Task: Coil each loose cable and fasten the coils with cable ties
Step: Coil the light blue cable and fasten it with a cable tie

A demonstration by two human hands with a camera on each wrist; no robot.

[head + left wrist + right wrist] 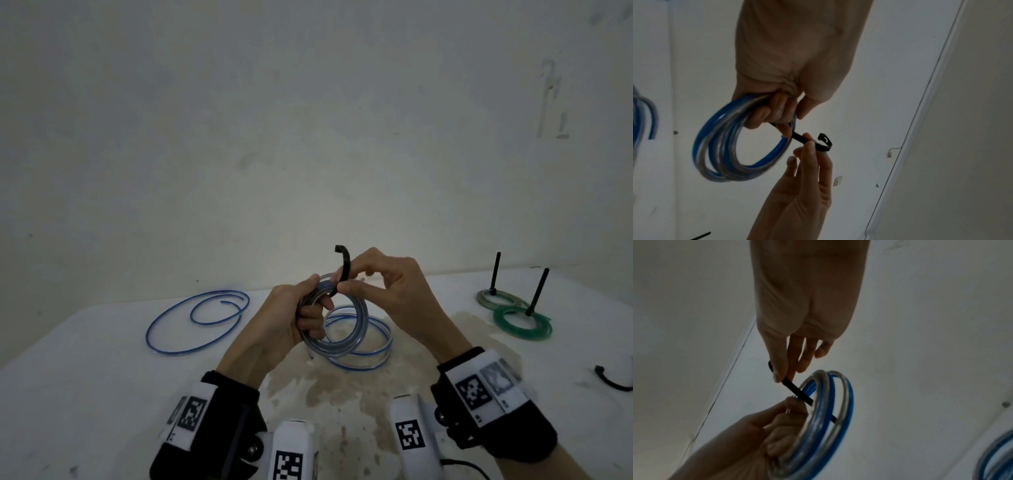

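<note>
My left hand (308,308) grips a coil of clear-and-blue cable (356,329) above the white table (102,370); its fingers curl round the bundled turns (719,146). A black cable tie (344,270) passes through the coil (830,418). My right hand (346,284) pinches the tie between thumb and forefinger, and the tie's head (825,138) curls free above the fingers. In the right wrist view the black cable tie (797,391) runs from my right fingertips down across the turns to my left hand (785,415).
A loose blue cable (191,322) lies on the table at the left, another blue coil (376,349) under my hands. Two black pegs (537,291) at the right carry green coils (520,322). A spare black tie (613,380) lies at the right edge.
</note>
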